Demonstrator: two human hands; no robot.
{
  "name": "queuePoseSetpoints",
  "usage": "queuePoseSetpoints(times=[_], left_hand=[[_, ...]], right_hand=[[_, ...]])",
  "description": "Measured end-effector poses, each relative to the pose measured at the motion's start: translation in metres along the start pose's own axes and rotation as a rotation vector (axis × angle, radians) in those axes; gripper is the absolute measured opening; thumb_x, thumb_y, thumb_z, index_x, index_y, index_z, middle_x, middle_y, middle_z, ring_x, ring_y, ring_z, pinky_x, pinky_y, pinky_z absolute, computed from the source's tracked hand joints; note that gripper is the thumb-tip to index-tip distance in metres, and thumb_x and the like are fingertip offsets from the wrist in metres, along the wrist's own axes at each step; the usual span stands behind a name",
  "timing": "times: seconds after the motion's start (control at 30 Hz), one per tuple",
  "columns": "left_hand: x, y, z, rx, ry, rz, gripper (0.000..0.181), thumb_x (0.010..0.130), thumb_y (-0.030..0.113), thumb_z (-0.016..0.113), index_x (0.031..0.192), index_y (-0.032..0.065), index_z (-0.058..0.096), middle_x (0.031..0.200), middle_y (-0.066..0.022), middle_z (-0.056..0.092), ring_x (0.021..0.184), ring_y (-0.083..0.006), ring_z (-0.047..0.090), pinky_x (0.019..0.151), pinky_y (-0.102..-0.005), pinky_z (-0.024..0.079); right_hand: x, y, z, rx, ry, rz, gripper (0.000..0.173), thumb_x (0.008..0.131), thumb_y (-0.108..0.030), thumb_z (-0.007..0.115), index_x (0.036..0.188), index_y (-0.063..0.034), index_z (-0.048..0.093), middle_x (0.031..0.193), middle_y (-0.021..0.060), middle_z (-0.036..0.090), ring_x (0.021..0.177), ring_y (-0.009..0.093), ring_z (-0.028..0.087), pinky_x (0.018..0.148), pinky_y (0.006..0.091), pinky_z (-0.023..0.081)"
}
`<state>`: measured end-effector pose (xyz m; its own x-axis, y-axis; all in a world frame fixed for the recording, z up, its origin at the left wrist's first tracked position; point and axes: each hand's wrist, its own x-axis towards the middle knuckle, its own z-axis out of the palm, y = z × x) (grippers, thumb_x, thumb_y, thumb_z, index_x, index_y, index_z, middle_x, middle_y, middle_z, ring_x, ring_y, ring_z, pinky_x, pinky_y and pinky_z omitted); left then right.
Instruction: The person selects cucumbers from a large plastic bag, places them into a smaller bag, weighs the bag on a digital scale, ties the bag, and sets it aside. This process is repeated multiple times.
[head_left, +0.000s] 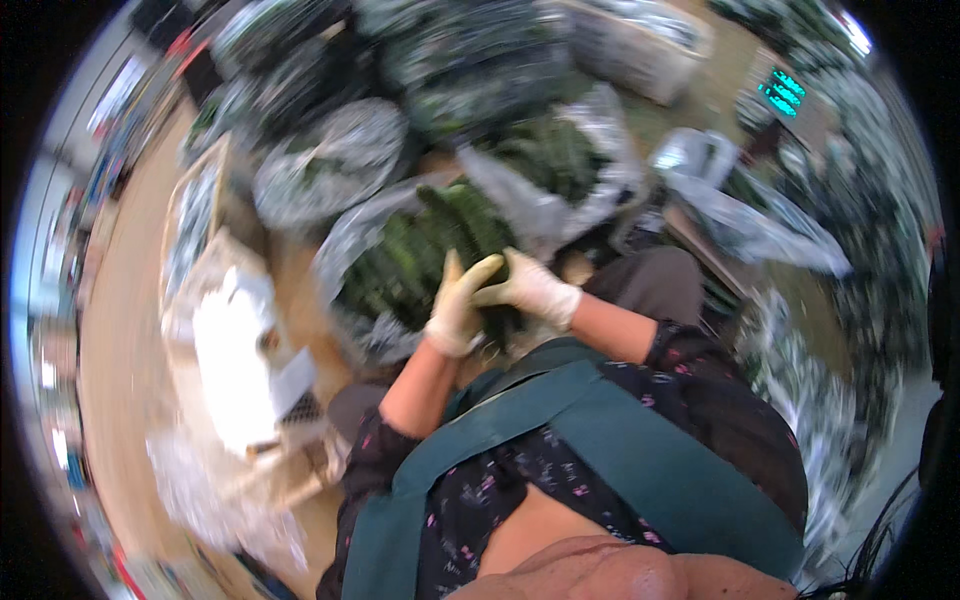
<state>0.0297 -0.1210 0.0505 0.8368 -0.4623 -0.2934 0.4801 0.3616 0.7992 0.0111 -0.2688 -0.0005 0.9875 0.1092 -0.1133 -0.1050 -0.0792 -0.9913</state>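
Both of my hands wear pale, thin gloves and meet over a heap of long dark green cucumbers (405, 259) in front of me. These lie side by side in an open clear plastic bag (334, 259). My left hand (459, 304) is around the near part of some cucumbers at the right side of the heap, thumb towards the right. My right hand (536, 289) grips the same cucumbers from the right, its fingers touching the left hand. Their near ends show below my hands. Blur hides how many cucumbers are held.
Another open bag of cucumbers (555, 161) lies beyond my hands. Full plastic bags (472, 60) are stacked behind. On the left stand a crate (191, 225) and a white object (232, 360). To the right are a lit digital display (784, 94) and a loose plastic bag (750, 210).
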Motion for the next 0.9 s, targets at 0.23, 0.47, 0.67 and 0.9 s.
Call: queuePoseSetpoints(times=[0.23, 0.47, 0.67, 0.9], left_hand=[[0.012, 0.03, 0.148, 0.336, -0.585, 0.091, 0.084, 0.09, 0.012, 0.07, 0.158, 0.0063, 0.021, 0.145, -0.0109, 0.045, 0.129, -0.0199, 0.047, 0.109, -0.0329, 0.037], [0.087, 0.0, 0.212, 0.853, -0.402, 0.227, 0.077, 0.08, 0.034, 0.083, 0.135, -0.0073, 0.05, 0.128, -0.0171, 0.059, 0.12, -0.0234, 0.055, 0.105, -0.0342, 0.041], [0.136, -0.048, 0.297, 1.15, -0.439, 0.26, 0.077, 0.079, 0.045, 0.081, 0.126, -0.0105, 0.056, 0.12, -0.0206, 0.064, 0.108, -0.0269, 0.062, 0.099, -0.0356, 0.046], [0.187, -0.065, 0.341, 0.537, -0.521, -0.03, 0.031, 0.086, 0.02, 0.075, 0.111, 0.0016, 0.068, 0.081, -0.0036, 0.068, 0.071, -0.0139, 0.063, 0.071, -0.0302, 0.052]], right_hand=[[-0.088, -0.063, -0.112, 0.516, 0.154, -0.286, 0.063, 0.071, -0.006, 0.083, 0.129, -0.0036, 0.058, 0.122, 0.0048, 0.063, 0.113, 0.017, 0.057, 0.1, 0.0334, 0.045], [-0.202, -0.109, -0.233, 0.429, 0.663, -0.769, 0.074, 0.069, -0.011, 0.08, 0.135, -0.0018, 0.048, 0.125, 0.0132, 0.061, 0.117, 0.025, 0.058, 0.106, 0.0431, 0.044], [-0.243, -0.097, -0.306, 0.375, 0.998, -0.945, 0.072, 0.073, -0.013, 0.083, 0.136, -0.0036, 0.048, 0.129, 0.0133, 0.06, 0.121, 0.026, 0.056, 0.11, 0.0435, 0.041], [-0.182, -0.05, -0.362, 0.736, 1.114, -0.973, 0.049, 0.081, 0.004, 0.073, 0.127, -0.0041, 0.057, 0.122, 0.0089, 0.063, 0.11, 0.02, 0.061, 0.101, 0.0383, 0.047]])
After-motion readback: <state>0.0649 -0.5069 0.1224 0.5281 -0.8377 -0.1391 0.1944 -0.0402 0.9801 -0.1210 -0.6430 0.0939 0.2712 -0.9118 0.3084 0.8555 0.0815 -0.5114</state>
